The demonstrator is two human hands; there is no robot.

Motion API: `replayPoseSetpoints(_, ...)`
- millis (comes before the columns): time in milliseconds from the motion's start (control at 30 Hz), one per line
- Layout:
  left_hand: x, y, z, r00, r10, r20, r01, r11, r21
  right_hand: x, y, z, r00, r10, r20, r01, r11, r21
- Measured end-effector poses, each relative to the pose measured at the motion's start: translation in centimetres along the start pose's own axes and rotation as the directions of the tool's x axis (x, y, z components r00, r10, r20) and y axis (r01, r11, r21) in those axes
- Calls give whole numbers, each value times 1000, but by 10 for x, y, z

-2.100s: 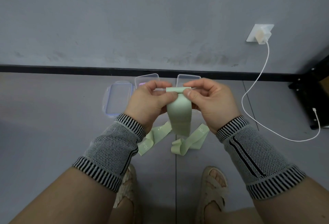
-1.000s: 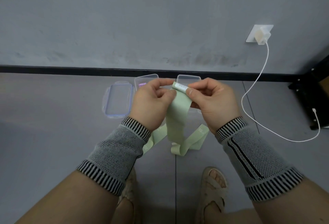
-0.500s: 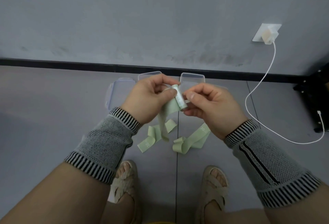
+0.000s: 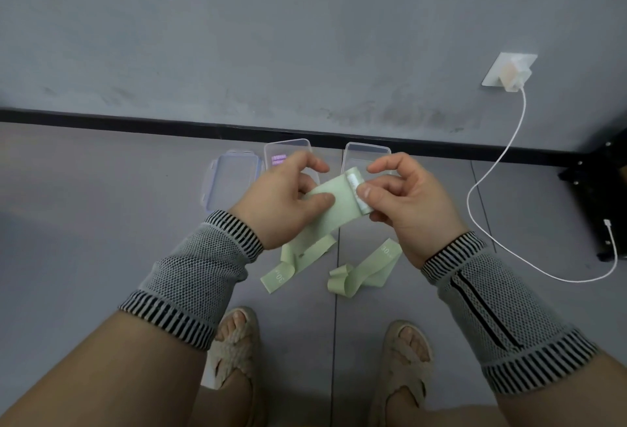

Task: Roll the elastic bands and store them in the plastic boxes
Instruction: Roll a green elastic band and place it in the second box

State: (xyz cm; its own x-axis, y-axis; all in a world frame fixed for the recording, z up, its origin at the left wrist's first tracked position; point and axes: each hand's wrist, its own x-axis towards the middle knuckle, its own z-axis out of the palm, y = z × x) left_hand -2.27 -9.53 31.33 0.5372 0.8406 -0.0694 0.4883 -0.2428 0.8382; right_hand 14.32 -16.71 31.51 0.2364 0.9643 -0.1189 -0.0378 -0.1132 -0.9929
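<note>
Far left on the grey floor [image 4: 84,223], a clear lid with a bluish rim [image 4: 230,179] lies flat; just right of it, two clear plastic boxes [image 4: 288,150] [image 4: 366,152] stand by the black baseboard, partly hidden behind the hands. Left hand [image 4: 281,202]: fingers curled, thumb pressing the flat stretch of a pale green elastic band [image 4: 334,204] against the fingers beneath; index finger lifted clear. Right hand [image 4: 403,202]: thumb and curled fingers pinch the small rolled end of the band; index finger raised off it. The band's loose tail hangs from the hands to the floor. A second green band [image 4: 363,270] lies loosely folded on the floor, below the right hand. Far right, a white cable [image 4: 502,162] runs from a wall socket [image 4: 509,70].
</note>
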Motion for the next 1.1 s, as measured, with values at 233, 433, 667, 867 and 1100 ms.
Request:
replayPoseSetpoints(233, -2, 19, 7, 984, -30, -175, -9, 975, -223, -4, 1, 17, 996, -84, -7, 84, 996, -40)
replayPoseSetpoints(433, -2, 18, 5, 987, -107, -118, 64, 945, -322, -6, 4, 20, 979, -204, -8, 197, 954, -227)
replayPoseSetpoints(667, -5, 10, -6, 997, -70, -25, 60, 953, -297, -6, 6, 3, 951, -132, 279, 220, 924, -312)
replayPoseSetpoints(867, -6, 8, -8, 997, -45, 57, 58, 962, -268, -8, 0, 6, 944, -110, 310, 219, 913, -345)
replayPoseSetpoints(1100, -5, 4, -11, 991, -59, 120, 79, 982, -171, -8, -2, -1, 956, -131, 262, 193, 955, -224)
